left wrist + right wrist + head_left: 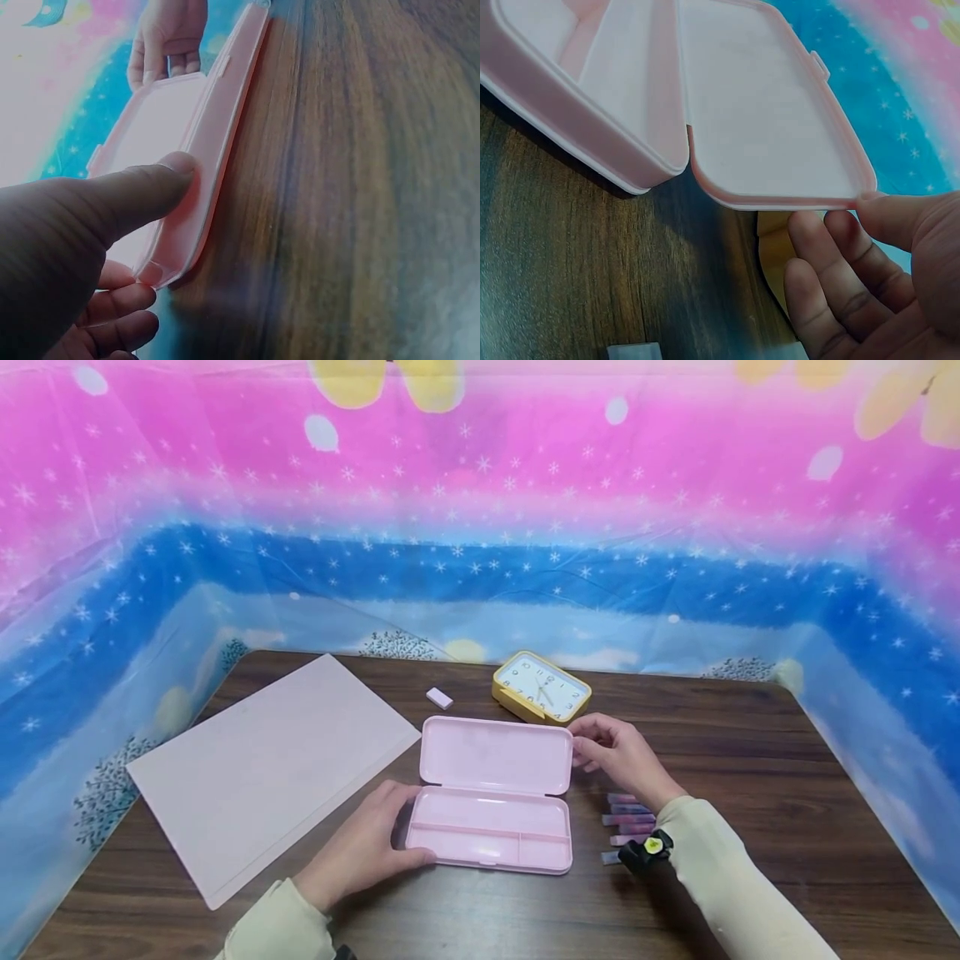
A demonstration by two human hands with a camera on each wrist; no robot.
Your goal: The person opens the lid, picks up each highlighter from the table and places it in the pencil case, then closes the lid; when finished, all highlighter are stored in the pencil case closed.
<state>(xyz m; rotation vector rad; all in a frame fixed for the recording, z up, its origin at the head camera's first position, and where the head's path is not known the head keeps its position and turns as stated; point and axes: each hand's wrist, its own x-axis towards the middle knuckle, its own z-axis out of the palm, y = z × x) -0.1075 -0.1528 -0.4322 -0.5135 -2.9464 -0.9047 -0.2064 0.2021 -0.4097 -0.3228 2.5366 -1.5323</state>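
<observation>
Open between both hands, near the middle of the dark wooden table, a pink case — lower tray resting on the tabletop, with one long compartment at the back, another along the front and a short one at front right; lid folded back on its hinge, away from the person; at the tray's left end, the left hand in a spanning hold, thumb against the front wall and fingers round the end; at the lid's outer right corner, the right hand in a narrow pinch, thumb on the rim and fingertips beneath; just behind the lid, a yellow clock, tilted face up; further left, a small white block; right of the tray, several slim tubes in a row, partly hidden by the right wrist and its black band; well to the left, a large pale board, lying aslant; all round — a pink and blue backdrop with white snowflakes.
</observation>
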